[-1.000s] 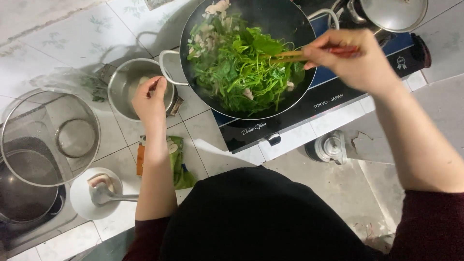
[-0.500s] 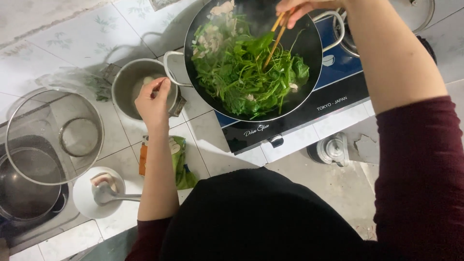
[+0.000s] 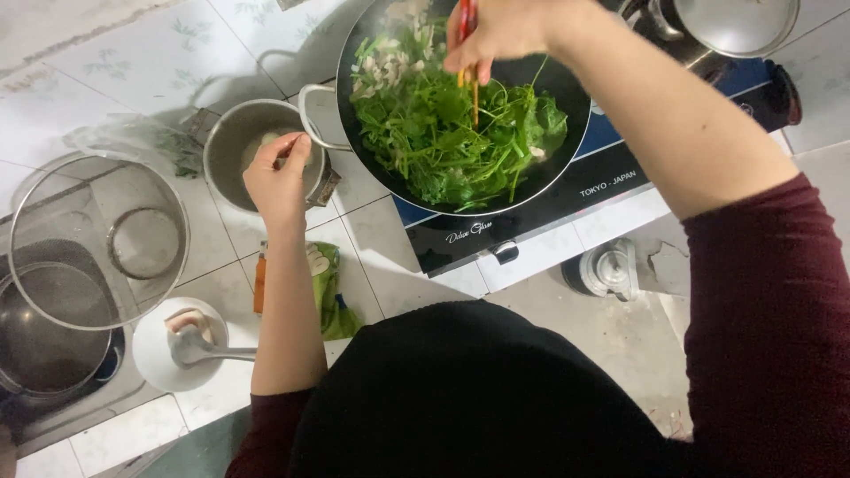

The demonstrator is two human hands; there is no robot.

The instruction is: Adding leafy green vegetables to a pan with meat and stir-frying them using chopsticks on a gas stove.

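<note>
Gripping chopsticks, right hand over wok of greens; left hand fingers pinched over small pot.

Dark maroon long sleeves pushed up to the elbows, black garment over the torso, bare forearms

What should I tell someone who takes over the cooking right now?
Right hand: holds chopsticks upright, tips in the greens in the black wok on the stove.
Left hand: fingers pinched over the small steel pot beside the wok, maybe holding a pinch of something; I cannot tell.
Done: greens and pale pieces are in the wok, the greens look fresh and bright.
Left: probably more stirring until the greens wilt.
Nearby: glass lid, white bowl with spoon, green packet.
</note>
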